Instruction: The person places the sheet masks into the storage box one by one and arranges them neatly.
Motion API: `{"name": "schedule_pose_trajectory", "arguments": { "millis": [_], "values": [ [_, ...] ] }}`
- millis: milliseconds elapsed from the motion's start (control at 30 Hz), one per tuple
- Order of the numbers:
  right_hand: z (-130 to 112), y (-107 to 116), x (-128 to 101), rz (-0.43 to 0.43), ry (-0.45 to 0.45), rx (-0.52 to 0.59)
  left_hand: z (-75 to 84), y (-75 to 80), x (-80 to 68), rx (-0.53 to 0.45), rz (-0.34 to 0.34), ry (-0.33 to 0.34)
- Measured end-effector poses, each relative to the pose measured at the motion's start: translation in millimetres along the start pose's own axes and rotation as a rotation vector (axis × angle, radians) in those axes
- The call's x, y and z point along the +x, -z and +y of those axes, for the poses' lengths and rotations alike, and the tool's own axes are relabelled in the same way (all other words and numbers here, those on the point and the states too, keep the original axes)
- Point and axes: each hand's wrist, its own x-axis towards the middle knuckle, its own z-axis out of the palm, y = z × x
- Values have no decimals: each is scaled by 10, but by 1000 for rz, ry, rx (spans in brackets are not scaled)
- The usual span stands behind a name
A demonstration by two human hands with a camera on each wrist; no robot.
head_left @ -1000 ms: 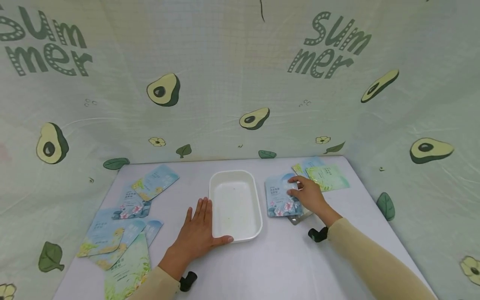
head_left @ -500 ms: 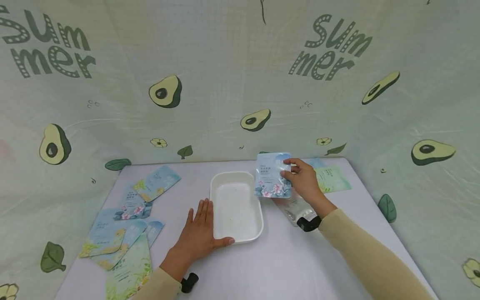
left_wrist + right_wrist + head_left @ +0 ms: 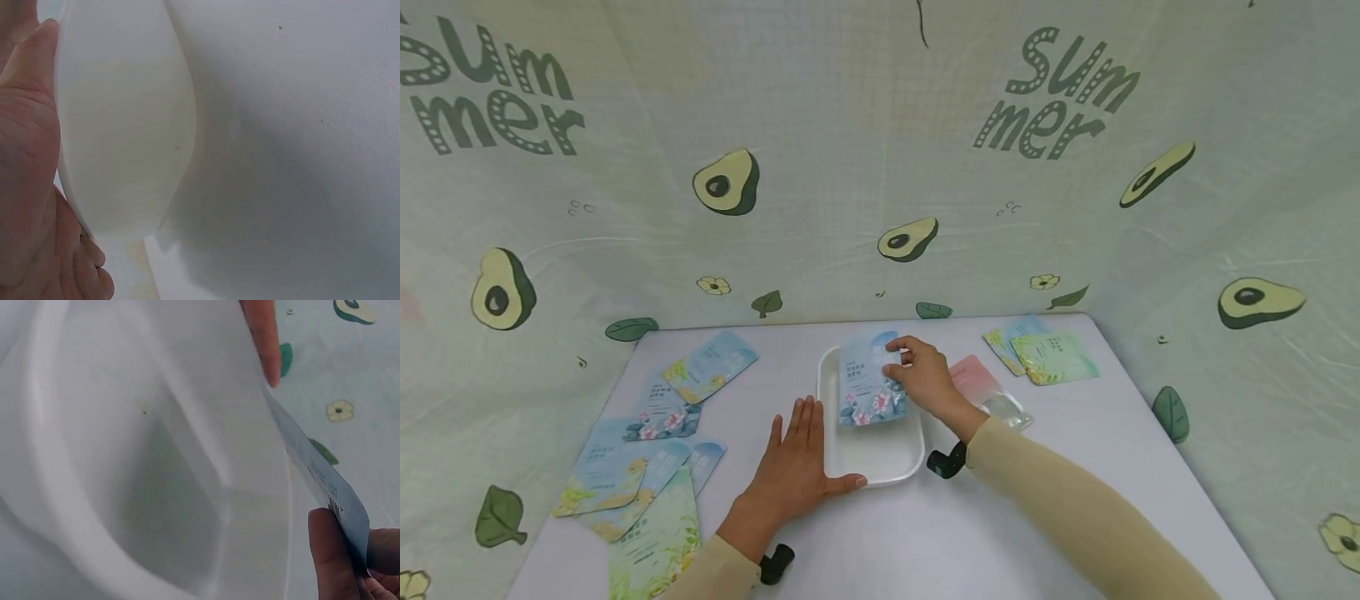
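One white rectangular plastic tray [image 3: 880, 467] sits mid-table; the right hand [image 3: 925, 377] pinches one blue flower-printed sachet [image 3: 868, 381] over it, fingers clamped. The left hand [image 3: 797, 467] lies flat, fingers spread (thumb against the rim). About six sachets [image 3: 647, 450] at 9 o'clock, three at 3 o'clock [image 3: 1037, 354].

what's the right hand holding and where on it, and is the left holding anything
The right hand pinches a blue flowered sachet by its right edge, over the white tray. The left hand holds nothing; it rests flat against the tray's near left corner.
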Motion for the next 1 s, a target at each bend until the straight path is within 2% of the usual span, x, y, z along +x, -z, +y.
{"name": "schedule_pose_trajectory", "arguments": {
  "millis": [167, 333, 567, 667, 800, 1000],
  "values": [
    [-6, -234, -8, -18, 5, -50, 7, 3, 3, -3, 7, -6],
    [4, -364, -6, -39, 6, -90, 2, 0, 8, 7, 4, -1],
    [-2, -381, -19, -129, -13, -126, -11, -23, 15, 11, 0, -5],
    [-2, -364, -25, -164, 8, -167, -14, -34, 16, 14, 6, -8],
    [0, -349, -34, -182, 33, -206, -14, -41, 13, 15, 15, -10],
    [12, -352, -34, -197, 23, -217, -5, -36, 8, 3, 21, -5]
  ]
}}
